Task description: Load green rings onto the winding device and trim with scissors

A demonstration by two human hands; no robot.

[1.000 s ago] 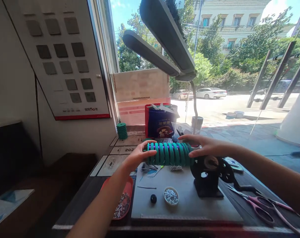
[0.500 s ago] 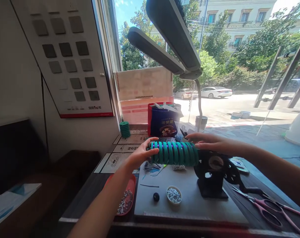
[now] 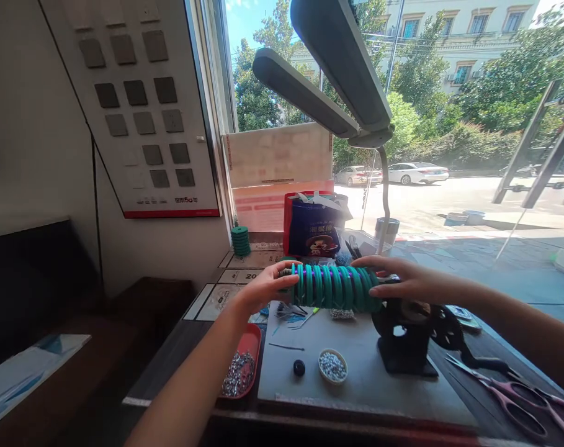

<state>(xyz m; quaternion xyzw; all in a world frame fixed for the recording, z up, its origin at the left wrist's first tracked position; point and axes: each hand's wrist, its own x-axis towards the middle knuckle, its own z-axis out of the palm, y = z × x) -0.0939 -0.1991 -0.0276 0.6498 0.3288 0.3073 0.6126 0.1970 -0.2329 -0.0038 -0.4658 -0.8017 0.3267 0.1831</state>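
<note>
Head view, both hands still gripping green roll (image 3: 335, 287)

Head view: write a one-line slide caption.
Left hand and right hand grip the ends of a row of green rings above a black hand-crank device.

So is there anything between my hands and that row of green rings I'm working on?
Nothing visible. The left hand touches the left end of the row of green rings and the right hand lies on its right end, above the black hand-crank machine. No other object sits between them.
</note>
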